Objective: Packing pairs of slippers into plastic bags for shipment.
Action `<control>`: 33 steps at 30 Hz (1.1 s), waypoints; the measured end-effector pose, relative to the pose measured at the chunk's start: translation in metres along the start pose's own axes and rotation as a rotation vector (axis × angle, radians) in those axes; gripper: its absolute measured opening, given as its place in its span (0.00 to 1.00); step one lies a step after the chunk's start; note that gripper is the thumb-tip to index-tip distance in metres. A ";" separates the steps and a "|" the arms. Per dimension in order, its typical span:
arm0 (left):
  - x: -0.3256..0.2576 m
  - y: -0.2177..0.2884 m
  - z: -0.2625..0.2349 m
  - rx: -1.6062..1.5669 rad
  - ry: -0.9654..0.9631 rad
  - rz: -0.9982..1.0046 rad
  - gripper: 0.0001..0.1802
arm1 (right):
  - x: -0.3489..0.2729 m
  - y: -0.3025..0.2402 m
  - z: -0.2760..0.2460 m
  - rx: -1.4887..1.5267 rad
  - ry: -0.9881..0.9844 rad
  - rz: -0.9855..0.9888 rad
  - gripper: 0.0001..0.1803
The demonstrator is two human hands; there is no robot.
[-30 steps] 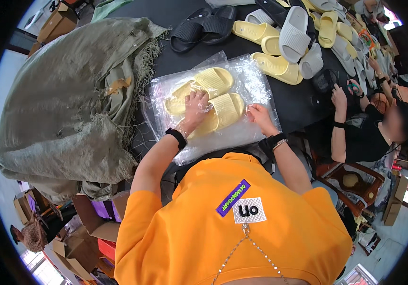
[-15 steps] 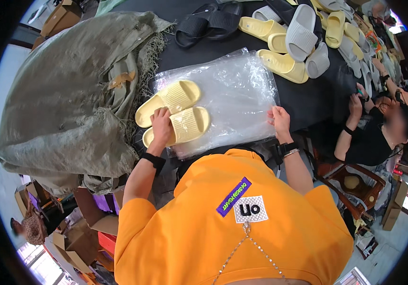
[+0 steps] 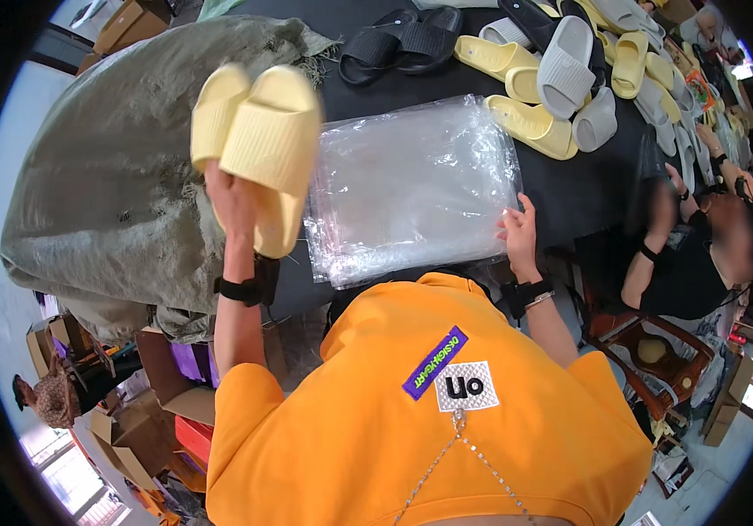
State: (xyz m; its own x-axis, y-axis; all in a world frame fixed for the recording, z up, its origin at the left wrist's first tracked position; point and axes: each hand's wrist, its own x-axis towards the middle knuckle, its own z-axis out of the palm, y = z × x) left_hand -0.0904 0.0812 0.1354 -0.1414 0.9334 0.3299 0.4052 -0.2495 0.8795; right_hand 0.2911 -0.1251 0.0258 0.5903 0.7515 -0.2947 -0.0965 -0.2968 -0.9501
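Fingers of the left hand [image 3: 234, 206] clasp a pair of pale yellow slippers [image 3: 261, 145] lifted above the grey sack [image 3: 113, 184], while the right hand [image 3: 518, 235] presses flat, fingers spread, on the clear plastic bags [image 3: 411, 188] on the black table [image 3: 586, 188].

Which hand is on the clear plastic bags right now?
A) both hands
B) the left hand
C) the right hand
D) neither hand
C: the right hand rests on the edge of the clear plastic bags, while the left hand holds the yellow slippers raised off the table.
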 end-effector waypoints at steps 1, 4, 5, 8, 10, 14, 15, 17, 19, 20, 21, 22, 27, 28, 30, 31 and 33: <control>-0.004 0.020 0.017 -0.072 -0.018 0.047 0.12 | -0.001 0.005 0.001 -0.023 -0.043 -0.017 0.21; -0.037 0.076 0.070 0.019 -0.185 0.449 0.13 | -0.005 0.015 0.005 -0.074 -0.140 -0.090 0.22; -0.051 0.084 0.089 0.075 -0.271 0.504 0.14 | -0.001 0.024 0.002 -0.136 -0.179 -0.077 0.21; -0.094 0.095 0.141 0.111 -0.491 0.553 0.15 | -0.002 0.028 0.012 -0.061 -0.171 -0.371 0.18; -0.118 0.075 0.166 0.162 -0.616 0.493 0.14 | -0.006 0.034 0.014 -0.099 -0.145 -0.455 0.18; -0.132 -0.011 0.177 0.370 -0.618 0.450 0.10 | 0.003 0.037 0.008 -0.415 -0.090 -0.352 0.17; -0.128 -0.039 0.168 0.442 -0.548 0.447 0.09 | 0.002 0.043 0.007 -0.438 -0.047 -0.267 0.17; -0.115 -0.080 0.141 0.601 -0.551 0.397 0.11 | 0.002 0.053 0.007 -0.455 -0.092 -0.333 0.18; -0.103 -0.095 0.116 0.732 -0.543 0.342 0.11 | 0.001 0.056 0.010 -0.471 -0.103 -0.369 0.18; -0.097 -0.101 0.105 0.731 -0.513 0.321 0.11 | -0.002 0.053 0.013 -0.481 -0.091 -0.371 0.18; -0.091 -0.106 0.097 0.721 -0.462 0.294 0.10 | -0.003 0.049 0.015 -0.492 -0.080 -0.373 0.18; -0.084 -0.105 0.089 0.745 -0.436 0.246 0.09 | -0.005 0.043 0.015 -0.502 -0.098 -0.362 0.18; -0.050 -0.027 0.097 0.569 -0.387 0.374 0.09 | -0.009 0.012 0.010 -0.520 -0.186 -0.330 0.15; -0.051 -0.008 0.110 0.535 -0.410 0.376 0.10 | -0.008 0.013 0.008 -0.541 -0.205 -0.310 0.15; -0.057 0.017 0.141 0.477 -0.521 0.523 0.10 | -0.004 0.014 0.006 -0.580 -0.245 -0.279 0.14; -0.065 0.027 0.159 0.518 -0.620 0.503 0.10 | -0.001 0.021 0.005 -0.566 -0.236 -0.293 0.13; -0.081 0.023 0.198 0.535 -0.754 0.539 0.10 | 0.004 0.040 0.004 -0.539 -0.223 -0.324 0.11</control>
State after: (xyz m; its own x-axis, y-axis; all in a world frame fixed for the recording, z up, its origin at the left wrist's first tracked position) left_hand 0.1088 0.0511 0.0608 0.6951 0.6982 0.1716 0.6172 -0.7018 0.3557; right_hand 0.2861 -0.1314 -0.0136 0.3371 0.9387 -0.0724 0.5058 -0.2454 -0.8270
